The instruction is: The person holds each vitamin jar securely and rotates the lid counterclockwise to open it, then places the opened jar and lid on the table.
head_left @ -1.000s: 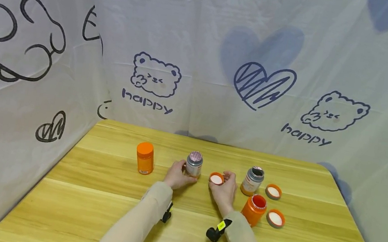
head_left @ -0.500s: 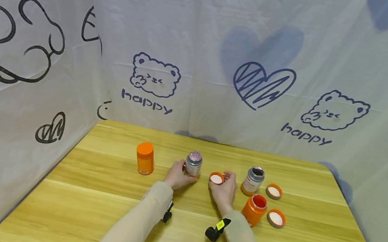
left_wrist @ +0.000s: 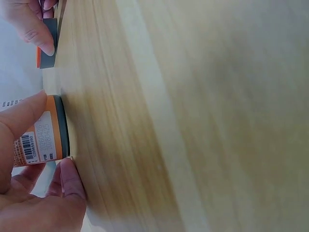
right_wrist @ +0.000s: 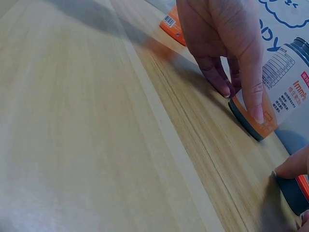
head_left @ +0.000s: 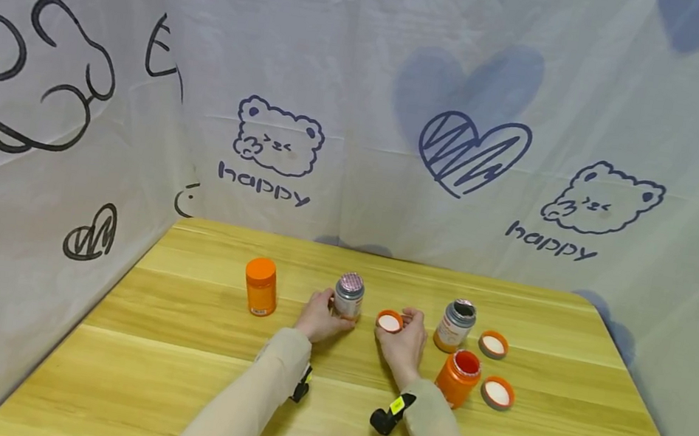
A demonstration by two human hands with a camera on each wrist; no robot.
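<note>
My left hand (head_left: pixel 317 318) grips a small supplement bottle (head_left: pixel 348 294) low on its sides, thumb in front. The bottle stands upright on the table, its mouth covered by a shiny pinkish foil seal. In the left wrist view its orange-and-white label (left_wrist: pixel 44 137) carries a barcode. To the right, my right hand (head_left: pixel 402 341) holds a bottle cap (head_left: pixel 389 321) between thumb and fingers. That cap lies upside down on the table, white liner up, orange inside and dark grey outside. In the right wrist view the cap (right_wrist: pixel 291 193) is partly cut off by the frame.
An orange bottle (head_left: pixel 261 287) with its lid on stands left on the wooden table (head_left: pixel 167 371). Right of my right hand are an uncapped grey-necked bottle (head_left: pixel 455 327), an open orange bottle (head_left: pixel 457 382) near the forearm, and two upturned caps (head_left: pixel 493 345). Printed cloth hangs behind.
</note>
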